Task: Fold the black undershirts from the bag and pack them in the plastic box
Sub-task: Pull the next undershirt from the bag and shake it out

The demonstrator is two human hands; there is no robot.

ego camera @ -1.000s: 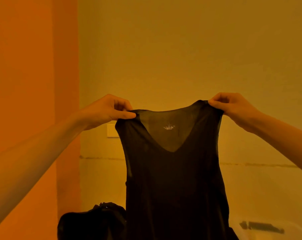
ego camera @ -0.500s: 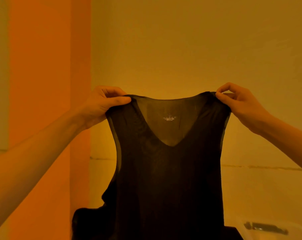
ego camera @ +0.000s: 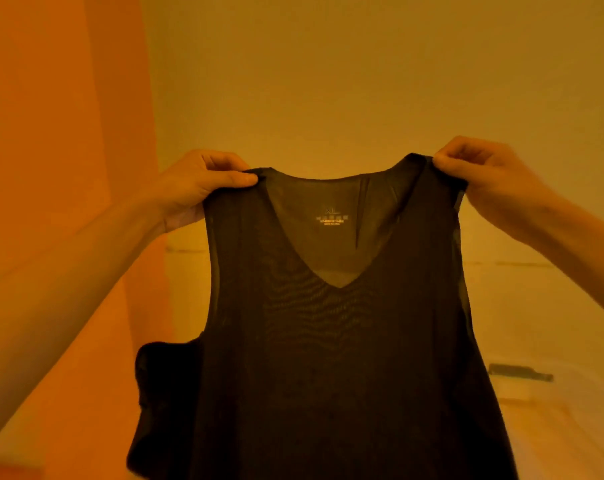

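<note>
Undershirt [ego camera: 328, 358] nearer, plastic box [ego camera: 532, 393] behind

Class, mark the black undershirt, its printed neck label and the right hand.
black undershirt [ego camera: 345, 358], head view, front panel
printed neck label [ego camera: 331, 218], head view, middle of print
right hand [ego camera: 491, 181], head view, middle of hand

Dim, heavy orange cast; soft, slightly blurred edges.

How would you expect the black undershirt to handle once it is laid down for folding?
Probably floppy: the undershirt hangs limp from the left hand and right hand. Likely light: its fabric looks sheer at the neckline.
</note>
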